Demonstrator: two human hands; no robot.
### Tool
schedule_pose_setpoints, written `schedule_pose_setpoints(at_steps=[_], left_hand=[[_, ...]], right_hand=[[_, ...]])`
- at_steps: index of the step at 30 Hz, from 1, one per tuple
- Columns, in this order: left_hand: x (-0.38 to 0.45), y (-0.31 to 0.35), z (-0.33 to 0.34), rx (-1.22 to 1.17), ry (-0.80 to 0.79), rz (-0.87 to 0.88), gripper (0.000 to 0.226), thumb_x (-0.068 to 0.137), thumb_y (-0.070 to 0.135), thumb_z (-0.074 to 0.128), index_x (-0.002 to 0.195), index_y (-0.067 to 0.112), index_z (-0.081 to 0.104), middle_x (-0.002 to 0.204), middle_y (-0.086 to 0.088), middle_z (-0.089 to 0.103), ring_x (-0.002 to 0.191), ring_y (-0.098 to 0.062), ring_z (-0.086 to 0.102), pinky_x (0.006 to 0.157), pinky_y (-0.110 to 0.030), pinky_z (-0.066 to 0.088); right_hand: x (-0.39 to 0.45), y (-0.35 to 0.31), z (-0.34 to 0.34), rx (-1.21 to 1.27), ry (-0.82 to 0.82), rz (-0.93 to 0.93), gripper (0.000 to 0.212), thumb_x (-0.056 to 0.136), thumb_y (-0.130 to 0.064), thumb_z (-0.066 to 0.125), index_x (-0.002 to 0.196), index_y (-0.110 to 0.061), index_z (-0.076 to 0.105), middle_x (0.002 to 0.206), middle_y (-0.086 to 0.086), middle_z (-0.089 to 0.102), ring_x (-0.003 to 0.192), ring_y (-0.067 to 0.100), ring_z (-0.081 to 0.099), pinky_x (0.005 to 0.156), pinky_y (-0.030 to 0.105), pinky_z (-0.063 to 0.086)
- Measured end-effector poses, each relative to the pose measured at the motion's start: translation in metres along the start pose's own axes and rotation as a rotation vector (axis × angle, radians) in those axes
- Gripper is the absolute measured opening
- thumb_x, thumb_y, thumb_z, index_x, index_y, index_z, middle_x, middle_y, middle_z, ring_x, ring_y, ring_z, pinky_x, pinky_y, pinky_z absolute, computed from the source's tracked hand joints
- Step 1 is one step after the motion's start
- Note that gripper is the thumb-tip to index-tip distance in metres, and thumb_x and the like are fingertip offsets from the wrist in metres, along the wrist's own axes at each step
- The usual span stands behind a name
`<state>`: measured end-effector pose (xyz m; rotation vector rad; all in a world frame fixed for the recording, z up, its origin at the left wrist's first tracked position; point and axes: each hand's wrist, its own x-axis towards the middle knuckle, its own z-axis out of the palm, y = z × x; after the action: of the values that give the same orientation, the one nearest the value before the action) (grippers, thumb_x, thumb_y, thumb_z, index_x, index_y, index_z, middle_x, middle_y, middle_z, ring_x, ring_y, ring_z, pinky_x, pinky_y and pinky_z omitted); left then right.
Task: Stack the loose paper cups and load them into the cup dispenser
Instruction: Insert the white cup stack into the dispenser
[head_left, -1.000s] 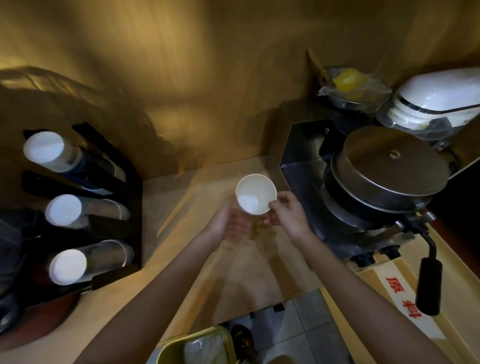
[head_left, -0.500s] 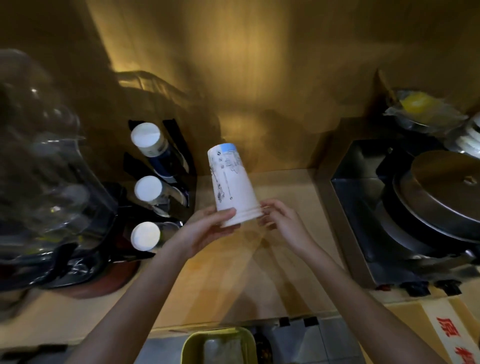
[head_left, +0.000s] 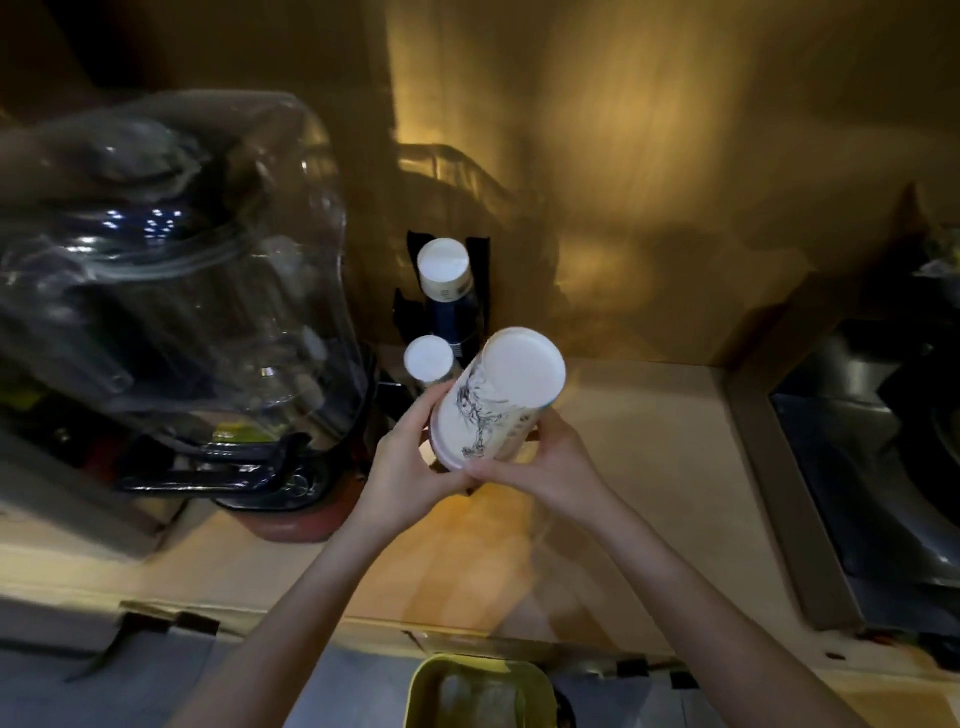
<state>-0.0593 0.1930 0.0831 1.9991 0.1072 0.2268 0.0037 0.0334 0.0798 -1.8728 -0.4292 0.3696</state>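
Note:
I hold a white paper cup (head_left: 496, 400) with a dark line drawing upside down, its flat bottom facing me. My left hand (head_left: 410, 462) grips its rim end from the left and my right hand (head_left: 540, 467) from the right. Right behind the cup stands the black cup dispenser (head_left: 478, 280) against the wall. Two of its tubes show white cup bottoms, the upper cup stack (head_left: 444, 265) and the middle cup stack (head_left: 428, 358). The cup and my left hand hide the dispenser's lowest part.
A large clear blender jar (head_left: 171, 291) on a dark base fills the left side. A steel machine (head_left: 872, 467) stands at the right. The wooden counter (head_left: 649, 467) runs between them. Below its front edge is a yellow-green bin (head_left: 478, 691).
The view has swung left and closer to the dispenser. The upside-down cup has moved toward the dispenser and tipped so its bottom faces me. Both hands still grip it.

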Motion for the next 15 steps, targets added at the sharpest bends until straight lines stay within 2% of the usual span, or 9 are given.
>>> schedule_pose_setpoints(at_steps=[3, 6, 7, 9, 12, 13, 15], left_hand=[[-0.011, -0.01, -0.018, 0.093, -0.037, 0.022, 0.09, 0.059, 0.029, 0.075, 0.133, 0.042, 0.026, 0.137, 0.014, 0.046, 0.126, 0.004, 0.041, 0.098, -0.002, 0.035], [-0.022, -0.008, -0.039, 0.149, -0.028, 0.025, 0.091, 0.062, 0.033, 0.064, 0.141, 0.031, 0.019, 0.146, 0.009, 0.034, 0.135, -0.004, 0.032, 0.111, -0.021, 0.033], [-0.025, -0.004, -0.047, 0.163, -0.005, 0.04, 0.089, 0.061, 0.039, 0.061, 0.139, 0.034, 0.019, 0.144, 0.012, 0.033, 0.135, -0.002, 0.031, 0.111, -0.021, 0.032], [-0.03, 0.007, -0.06, 0.204, 0.046, 0.104, 0.085, 0.062, 0.046, 0.061, 0.136, 0.038, 0.021, 0.139, 0.015, 0.035, 0.13, 0.002, 0.034, 0.107, -0.011, 0.031], [-0.032, 0.019, -0.073, 0.303, 0.107, 0.198, 0.082, 0.063, 0.051, 0.067, 0.135, 0.032, 0.034, 0.129, 0.013, 0.044, 0.119, 0.004, 0.042, 0.099, -0.003, 0.031], [-0.031, 0.02, -0.074, 0.338, 0.109, 0.212, 0.079, 0.064, 0.052, 0.066, 0.134, 0.029, 0.039, 0.127, 0.013, 0.046, 0.117, 0.003, 0.044, 0.098, -0.005, 0.034], [-0.027, 0.018, -0.073, 0.4, 0.099, 0.211, 0.072, 0.064, 0.053, 0.064, 0.129, 0.026, 0.048, 0.125, 0.01, 0.052, 0.115, -0.003, 0.049, 0.097, -0.019, 0.044]], right_hand=[[0.0, -0.005, 0.023, -0.049, 0.019, -0.037, 0.07, 0.055, -0.03, 0.088, 0.111, -0.035, 0.047, 0.103, -0.025, 0.057, 0.092, -0.019, 0.052, 0.071, -0.001, 0.042], [0.004, -0.007, 0.046, -0.047, 0.05, -0.046, 0.074, 0.052, -0.041, 0.087, 0.115, -0.031, 0.05, 0.11, -0.02, 0.061, 0.103, -0.009, 0.056, 0.078, 0.005, 0.046], [0.005, -0.006, 0.054, -0.047, 0.069, -0.052, 0.079, 0.05, -0.047, 0.085, 0.119, -0.028, 0.051, 0.115, -0.014, 0.062, 0.107, -0.003, 0.057, 0.082, 0.011, 0.049], [0.007, -0.004, 0.065, -0.079, 0.084, -0.064, 0.088, 0.048, -0.056, 0.079, 0.125, -0.025, 0.048, 0.121, -0.008, 0.061, 0.112, 0.003, 0.056, 0.087, 0.019, 0.05], [0.011, 0.001, 0.078, -0.157, 0.097, -0.061, 0.092, 0.049, -0.061, 0.074, 0.128, -0.025, 0.042, 0.126, -0.004, 0.058, 0.114, 0.01, 0.054, 0.089, 0.031, 0.053], [0.013, 0.003, 0.08, -0.182, 0.107, -0.059, 0.091, 0.051, -0.059, 0.075, 0.128, -0.026, 0.041, 0.126, -0.003, 0.058, 0.115, 0.013, 0.055, 0.089, 0.036, 0.053], [0.017, 0.008, 0.084, -0.228, 0.121, -0.041, 0.088, 0.055, -0.048, 0.08, 0.129, -0.026, 0.039, 0.127, -0.002, 0.057, 0.115, 0.016, 0.054, 0.088, 0.041, 0.053]])
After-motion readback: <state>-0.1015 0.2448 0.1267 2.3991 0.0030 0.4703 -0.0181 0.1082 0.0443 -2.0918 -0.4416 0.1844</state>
